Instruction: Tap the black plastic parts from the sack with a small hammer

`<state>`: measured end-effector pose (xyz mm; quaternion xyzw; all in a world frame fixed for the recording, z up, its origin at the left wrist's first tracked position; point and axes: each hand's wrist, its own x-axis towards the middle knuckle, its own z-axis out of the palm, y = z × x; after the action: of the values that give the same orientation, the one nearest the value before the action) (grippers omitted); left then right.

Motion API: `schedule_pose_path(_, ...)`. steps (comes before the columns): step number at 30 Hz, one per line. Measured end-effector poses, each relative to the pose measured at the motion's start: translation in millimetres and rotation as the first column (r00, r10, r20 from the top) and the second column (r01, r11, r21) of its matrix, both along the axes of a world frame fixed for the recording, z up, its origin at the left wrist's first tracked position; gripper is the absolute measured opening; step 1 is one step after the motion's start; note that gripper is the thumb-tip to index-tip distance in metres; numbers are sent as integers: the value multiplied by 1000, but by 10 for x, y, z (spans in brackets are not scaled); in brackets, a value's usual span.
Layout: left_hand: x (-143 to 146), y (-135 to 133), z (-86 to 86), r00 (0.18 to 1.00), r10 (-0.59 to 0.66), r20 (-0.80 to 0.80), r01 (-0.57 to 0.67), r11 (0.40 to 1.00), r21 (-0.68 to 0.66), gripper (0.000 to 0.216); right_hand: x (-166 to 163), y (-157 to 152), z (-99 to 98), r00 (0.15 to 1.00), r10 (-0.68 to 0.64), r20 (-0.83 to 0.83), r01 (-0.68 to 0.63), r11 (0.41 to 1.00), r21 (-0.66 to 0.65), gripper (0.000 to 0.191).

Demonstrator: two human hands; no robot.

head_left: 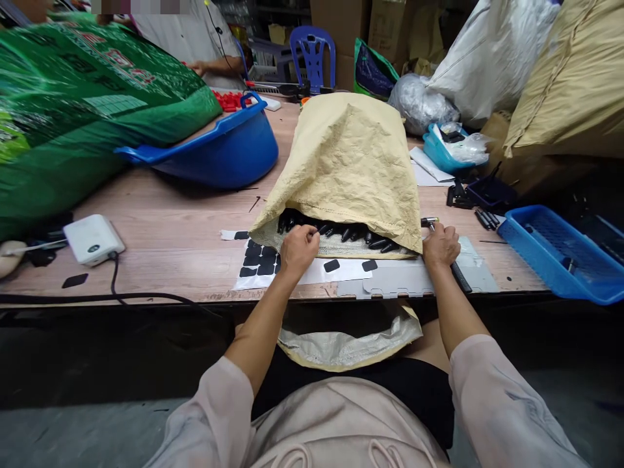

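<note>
A tan paper sack [353, 156] lies on the table, its mouth facing me, with several black pen-shaped pieces [348, 233] showing inside. At the mouth's left part is my left hand [298, 250], closed with fingertips together; whatever it pinches is hidden. My right hand [440, 247] is closed beside the sack's right corner. From beneath it emerge a metal tip and a black handle [461, 278] of a tool, perhaps a hammer. I cannot tell whether it grips the tool or the sack's edge. Black rounded stickers [258, 260] on a white sheet lie under the sack's left corner.
A blue basin [219, 149] and a large green bag [92, 97] stand at left. A white box [94, 239] with a cable is near the front edge. At right sits a blue basket [565, 253]. Another person [190, 39] is across the table.
</note>
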<state>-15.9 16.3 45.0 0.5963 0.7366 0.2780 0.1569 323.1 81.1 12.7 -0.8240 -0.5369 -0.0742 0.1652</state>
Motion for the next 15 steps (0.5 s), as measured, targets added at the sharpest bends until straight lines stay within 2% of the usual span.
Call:
schedule_pose_path(2,-33,222,-51,992,98,-82,-100,995,-11,24,-3,-3,5,1000,2,4,-2,1000,-10,44)
schedule_pose_path(6,-12,341,-133,981,116,-153,-122,992,-28,21,-1,-3,4,1000,14,11,-15,1000,13,44)
schedule_pose_path(11,-28,215,-135,981,109,-161,-117,992,-46,17,2,-1,-1,1000,10,16,-10,1000,12,43)
schedule_pose_path(15,-92,-10,-136,987,98,-129,-108,991,-72,14,3,0,-9,1000,10,12,-10,1000,10,43)
